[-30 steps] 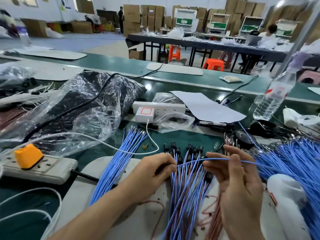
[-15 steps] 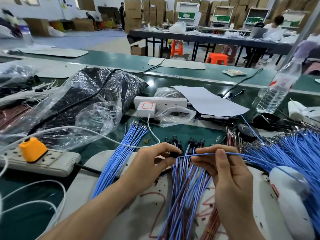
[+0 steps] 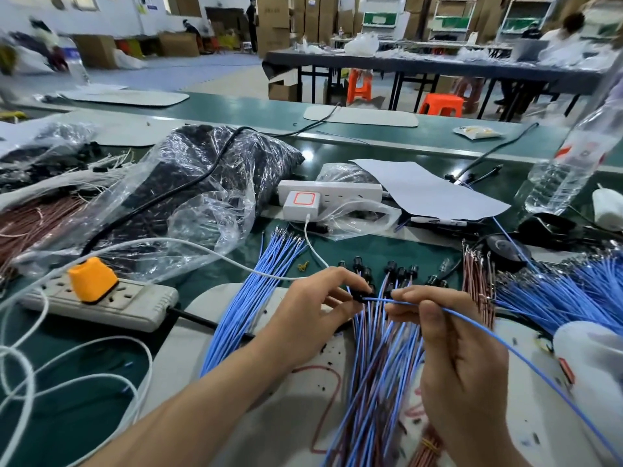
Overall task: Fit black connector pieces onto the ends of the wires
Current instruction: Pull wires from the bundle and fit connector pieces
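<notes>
Clear bag (image 3: 188,197) holds dark pieces; left hand (image 3: 310,315) pinches connector (image 3: 359,295), right hand (image 3: 462,358) pinches blue wire (image 3: 381,300) lying sideways, tip leftward.

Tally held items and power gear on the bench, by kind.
Blue wire, in right grip: 1
Black connector, in left grip: 1
Power strips: 2
Orange plug: 1
White charger: 1
Total: 6

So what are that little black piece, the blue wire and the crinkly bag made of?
The black connector piece is likely moulded plastic, with a dull sheen. The blue wire has smooth, plastic-looking insulation and bends freely. The bag is thin clear plastic film with glossy wrinkles.
</notes>
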A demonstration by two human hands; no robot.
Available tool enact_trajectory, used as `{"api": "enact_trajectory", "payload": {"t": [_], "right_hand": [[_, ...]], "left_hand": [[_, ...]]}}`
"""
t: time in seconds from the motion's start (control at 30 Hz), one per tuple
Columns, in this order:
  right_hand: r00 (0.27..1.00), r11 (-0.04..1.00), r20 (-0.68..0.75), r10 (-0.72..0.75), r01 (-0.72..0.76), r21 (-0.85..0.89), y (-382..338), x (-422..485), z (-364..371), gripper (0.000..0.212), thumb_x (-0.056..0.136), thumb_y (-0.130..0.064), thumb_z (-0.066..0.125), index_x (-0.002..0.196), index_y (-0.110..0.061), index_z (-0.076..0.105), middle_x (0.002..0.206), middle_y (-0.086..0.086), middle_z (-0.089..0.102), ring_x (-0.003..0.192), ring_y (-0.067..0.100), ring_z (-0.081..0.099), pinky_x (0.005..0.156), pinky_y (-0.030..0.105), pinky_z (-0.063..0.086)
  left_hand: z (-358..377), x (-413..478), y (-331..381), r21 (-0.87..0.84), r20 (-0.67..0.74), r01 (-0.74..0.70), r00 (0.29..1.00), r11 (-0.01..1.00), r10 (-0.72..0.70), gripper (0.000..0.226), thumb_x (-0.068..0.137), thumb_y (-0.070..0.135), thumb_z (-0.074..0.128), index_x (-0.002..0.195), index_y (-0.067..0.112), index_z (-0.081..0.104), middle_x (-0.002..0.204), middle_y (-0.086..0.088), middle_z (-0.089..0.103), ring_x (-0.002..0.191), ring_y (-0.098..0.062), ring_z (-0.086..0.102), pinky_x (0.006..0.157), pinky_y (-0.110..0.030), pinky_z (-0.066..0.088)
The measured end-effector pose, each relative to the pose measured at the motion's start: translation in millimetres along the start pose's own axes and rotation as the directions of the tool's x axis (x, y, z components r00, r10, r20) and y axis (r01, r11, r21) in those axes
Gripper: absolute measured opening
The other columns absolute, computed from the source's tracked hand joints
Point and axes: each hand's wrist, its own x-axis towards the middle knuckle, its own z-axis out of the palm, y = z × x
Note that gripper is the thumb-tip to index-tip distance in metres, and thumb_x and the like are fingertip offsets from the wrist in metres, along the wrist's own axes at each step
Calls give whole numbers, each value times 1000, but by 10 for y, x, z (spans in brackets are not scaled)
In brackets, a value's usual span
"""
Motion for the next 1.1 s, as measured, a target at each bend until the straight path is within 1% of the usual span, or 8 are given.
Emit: {"api": "enact_trajectory", "payload": {"t": [0.33,0.43,0.57,0.63,0.77,0.87,1.0,1.1], "right_hand": [[992,993,120,25,-11,-118,47,-20,40,29,99,-29,43,97,-12,67,94,-5,65,85,7,66,72,25,53],[985,975,157,77,-42,-218,87,-13,69,24,93,-22,51,102,-17,72,106,-2,59,96,1,59,78,13,46],[953,970,187,239,-225,-93,108,-24,74,23,93,-25,56,109,-32,70,109,-7,59,90,9,61,76,16,47],[942,958,175,286,-285,-29,109,-18,64,21,89,-24,61,105,-30,71,106,-7,62,83,11,64,70,23,52],[936,945,157,316,-325,34,140,-17,52,28,84,-3,65,92,-29,72,100,-7,65,76,12,67,68,23,55],[930,926,65,361,-366,97,147,3,34,16,84,-12,65,89,-26,70,84,1,71,70,15,69,67,23,56],[851,810,-113,513,-436,392,134,127,-131,13,77,-27,60,84,-21,69,75,5,72,64,15,69,61,21,57],[735,696,-267,624,-367,617,124,243,-253,8,86,-19,57,84,-13,61,68,0,71,57,10,66,58,18,55]], "left_hand": [[2,2,-28,66,29,-123,992,990,121,21,84,4,68,102,16,67,96,10,66,90,-1,60,80,-14,45],[14,-9,-24,54,16,-176,984,983,175,22,85,9,68,105,16,63,98,10,66,93,2,58,83,-9,38],[44,-37,-5,-140,-6,-66,998,988,65,32,82,15,67,94,28,41,86,14,67,84,-6,64,79,-20,48],[37,-34,-26,-204,-2,-33,999,978,33,27,82,14,67,85,27,43,83,6,66,79,-14,64,75,-23,51],[45,-22,-52,-255,34,-15,999,967,25,30,82,-2,67,82,26,55,89,1,67,83,-8,64,78,-19,49],[27,-17,-60,-215,22,-48,998,975,54,35,81,-14,62,80,21,61,95,5,69,90,-8,67,82,-18,50],[-127,59,-93,148,-301,-72,947,986,114,32,80,-19,58,84,8,73,91,4,66,89,-2,62,82,-6,44],[-250,103,-128,173,-578,102,816,980,17,29,85,-14,54,96,7,70,99,0,61,92,-11,60,89,-20,47]]}}
